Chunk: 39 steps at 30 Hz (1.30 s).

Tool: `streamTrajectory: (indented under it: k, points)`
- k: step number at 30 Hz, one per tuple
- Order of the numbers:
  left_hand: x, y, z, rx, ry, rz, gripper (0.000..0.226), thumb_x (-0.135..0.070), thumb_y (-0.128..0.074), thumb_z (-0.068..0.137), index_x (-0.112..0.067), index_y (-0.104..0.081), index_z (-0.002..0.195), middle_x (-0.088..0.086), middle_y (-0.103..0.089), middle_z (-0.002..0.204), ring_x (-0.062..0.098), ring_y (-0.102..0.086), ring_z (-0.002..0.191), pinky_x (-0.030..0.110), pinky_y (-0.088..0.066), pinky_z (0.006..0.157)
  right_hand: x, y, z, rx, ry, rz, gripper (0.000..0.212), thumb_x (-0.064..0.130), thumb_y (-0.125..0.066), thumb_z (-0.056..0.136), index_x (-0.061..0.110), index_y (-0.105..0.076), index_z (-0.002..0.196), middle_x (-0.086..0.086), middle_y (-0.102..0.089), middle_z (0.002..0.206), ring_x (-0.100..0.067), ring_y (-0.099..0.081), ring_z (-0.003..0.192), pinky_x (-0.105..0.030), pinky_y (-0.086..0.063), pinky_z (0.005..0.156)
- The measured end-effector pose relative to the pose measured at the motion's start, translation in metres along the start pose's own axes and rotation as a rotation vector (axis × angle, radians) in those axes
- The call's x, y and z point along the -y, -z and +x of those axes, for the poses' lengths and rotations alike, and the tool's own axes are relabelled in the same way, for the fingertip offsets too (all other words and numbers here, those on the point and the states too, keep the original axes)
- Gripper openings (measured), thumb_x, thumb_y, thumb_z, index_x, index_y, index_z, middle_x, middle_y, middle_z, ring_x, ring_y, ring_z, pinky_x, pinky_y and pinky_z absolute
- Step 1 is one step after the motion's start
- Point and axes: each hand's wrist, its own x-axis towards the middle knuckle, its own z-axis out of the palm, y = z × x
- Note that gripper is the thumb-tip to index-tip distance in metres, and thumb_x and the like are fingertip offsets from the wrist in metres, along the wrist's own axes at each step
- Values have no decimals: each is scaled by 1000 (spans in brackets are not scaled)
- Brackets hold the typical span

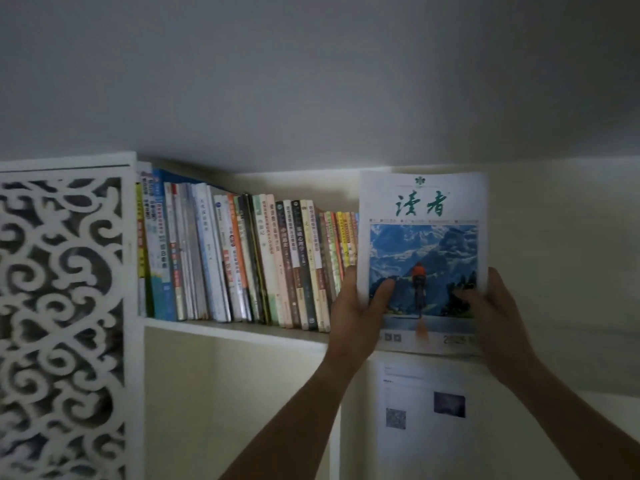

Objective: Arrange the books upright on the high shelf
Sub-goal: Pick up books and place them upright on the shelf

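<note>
A magazine [423,216] with green characters and a blue mountain picture on its white cover is held upright, cover toward me, at the right end of the high shelf [235,330]. My left hand [356,317] grips its lower left edge, thumb on the cover. My right hand [495,313] grips its lower right edge. A row of several books [242,258] stands upright on the shelf to the left, leaning slightly. The magazine covers the row's right end.
A white fretwork panel [62,323] closes the shelf's left side. Below the shelf is a pale compartment [235,403]. A printed sheet [426,407] hangs on the wall under the magazine. The ceiling [311,81] is close above the books.
</note>
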Motion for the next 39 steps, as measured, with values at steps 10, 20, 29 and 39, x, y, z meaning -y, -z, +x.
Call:
streamTrajectory:
  k: [10, 20, 29, 39]
  points:
    - [-64, 158, -61, -175, 185, 92, 27, -35, -70, 94, -18, -62, 114, 11, -71, 74, 33, -61, 43, 36, -51, 35, 49, -149, -42, 216, -115, 288, 25, 6, -65, 92, 25, -73, 104, 7, -77, 97, -14, -71, 94, -35, -52, 79]
    - [-65, 315, -77, -665, -178, 1030, 23, -29, -73, 93, -11, -68, 104, 3, -64, 60, 23, -58, 38, 28, -51, 40, 74, -330, -33, -6, 602, -726, 72, 62, -62, 83, 25, -45, 142, -12, -40, 151, -33, -32, 144, -51, -35, 116]
    - [-60, 355, -83, -665, -133, 1104, 43, -52, -60, 83, -14, -74, 98, 7, -68, 66, 27, -63, 48, 28, -52, 48, 70, -365, 4, -50, 683, -1017, 110, 88, -51, 76, 26, -21, 161, -23, 3, 168, -44, 5, 154, -59, -5, 124]
    - [-57, 333, -68, -563, -263, 1080, 39, -10, -94, 67, -22, -69, 95, 2, -64, 54, 21, -59, 35, 21, -46, 60, 67, -356, 5, -134, 739, -1019, 98, 76, -60, 78, 22, -34, 156, -24, -12, 166, -46, -2, 154, -61, -13, 123]
